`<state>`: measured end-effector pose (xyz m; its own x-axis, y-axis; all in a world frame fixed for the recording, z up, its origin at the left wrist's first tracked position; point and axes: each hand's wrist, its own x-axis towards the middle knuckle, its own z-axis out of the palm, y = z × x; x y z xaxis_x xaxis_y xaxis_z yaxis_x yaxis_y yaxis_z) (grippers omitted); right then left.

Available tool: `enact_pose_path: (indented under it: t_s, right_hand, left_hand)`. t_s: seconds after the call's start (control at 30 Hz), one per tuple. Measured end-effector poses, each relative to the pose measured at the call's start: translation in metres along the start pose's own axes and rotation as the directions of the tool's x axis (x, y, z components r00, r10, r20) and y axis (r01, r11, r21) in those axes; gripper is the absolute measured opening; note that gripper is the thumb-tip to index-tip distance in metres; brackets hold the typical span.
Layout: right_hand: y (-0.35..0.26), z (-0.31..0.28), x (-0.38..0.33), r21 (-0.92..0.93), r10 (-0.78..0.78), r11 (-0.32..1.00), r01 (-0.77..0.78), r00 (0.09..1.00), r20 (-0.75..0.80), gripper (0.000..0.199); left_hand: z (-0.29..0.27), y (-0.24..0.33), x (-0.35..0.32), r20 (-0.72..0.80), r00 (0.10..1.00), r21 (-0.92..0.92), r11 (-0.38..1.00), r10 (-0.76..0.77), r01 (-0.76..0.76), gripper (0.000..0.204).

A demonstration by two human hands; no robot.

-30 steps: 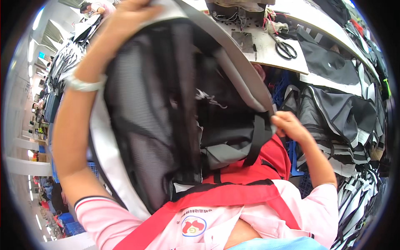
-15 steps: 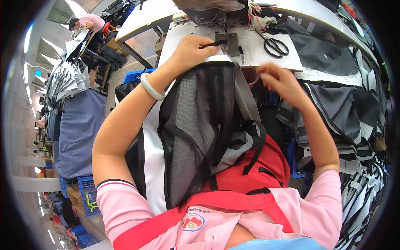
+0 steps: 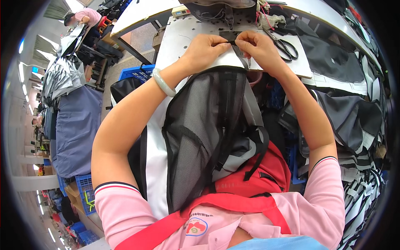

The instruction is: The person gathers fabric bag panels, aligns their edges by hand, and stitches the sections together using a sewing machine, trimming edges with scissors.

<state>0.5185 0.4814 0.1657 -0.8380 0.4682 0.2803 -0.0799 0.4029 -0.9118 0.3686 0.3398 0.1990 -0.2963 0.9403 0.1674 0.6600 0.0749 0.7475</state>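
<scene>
Both hands meet over the white tabletop (image 3: 179, 43), just below the sewing machine (image 3: 221, 11). My left hand (image 3: 207, 51), with a pale bangle at the wrist, pinches a short black strip (image 3: 233, 42). The strip's other end is in the closed fingertips of my right hand (image 3: 259, 49). Below my hands a sewn piece of black mesh (image 3: 189, 112) with white fabric (image 3: 156, 166) and black edging drapes from the table edge over my lap. A grey strap and a black strap hang at its right side.
Black-handled scissors (image 3: 287, 50) lie right of my right hand. Grey and black fabric pieces (image 3: 333, 58) are piled at the right. A blue crate (image 3: 135, 72) stands left of the table. Farther left, a person in pink (image 3: 87, 17) bends over work beside stacked fabric.
My right hand has come up and left from beside the table edge to the black strip. My left hand has shifted slightly right with the strip and fabric.
</scene>
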Motion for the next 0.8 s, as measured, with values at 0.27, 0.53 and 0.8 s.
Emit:
enact_pose_path:
  t_s: [0.27, 0.53, 0.8]
  right_hand:
    - [0.028, -0.001, 0.029, 0.088, 0.098, 0.991, -0.098, 0.995, 0.001, 0.018]
    - [0.048, -0.006, 0.048, 0.150, 0.077, 0.986, -0.079, 0.997, 0.015, 0.020]
    - [0.060, -0.003, 0.062, 0.295, 0.094, 0.952, -0.084, 0.995, -0.017, 0.018]
  left_hand:
    - [0.005, -0.026, 0.035, 0.004, 0.998, -0.012, 0.998, -0.065, 0.065, 0.030]
    - [0.008, -0.044, 0.059, -0.034, 0.997, -0.011, 0.997, -0.073, 0.073, 0.031]
    - [0.002, -0.053, 0.072, -0.051, 0.999, 0.014, 1.000, -0.014, 0.015, 0.031]
